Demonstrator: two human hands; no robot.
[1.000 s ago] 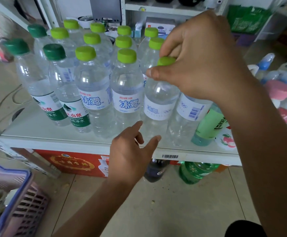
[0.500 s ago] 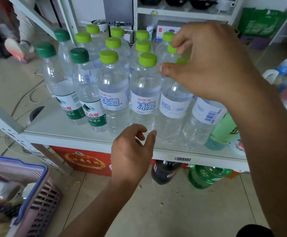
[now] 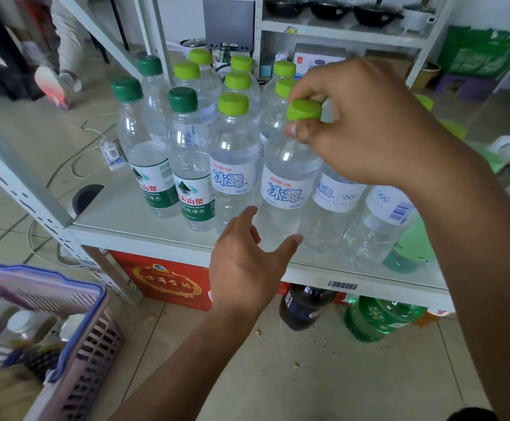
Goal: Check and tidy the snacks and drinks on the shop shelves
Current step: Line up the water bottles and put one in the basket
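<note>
Atop the shelf [image 3: 144,220], right hand [image 3: 363,126] pinches bottle cap [image 3: 304,110].

The left hand [image 3: 247,265], at the lower centre of the frame, and the right hand [image 3: 360,126], at the upper centre-right, are both bare, and the thumbs that show have short, trimmed nails. The forearms are bare for as much as is seen. The left forearm [image 3: 187,369] reaches the bottom edge. The right forearm [image 3: 475,238], broad and close to the lens, reaches the right edge. In the bottom right corner sits a small dark rounded patch [image 3: 472,416], perhaps dark clothing; too little shows to tell.
</note>
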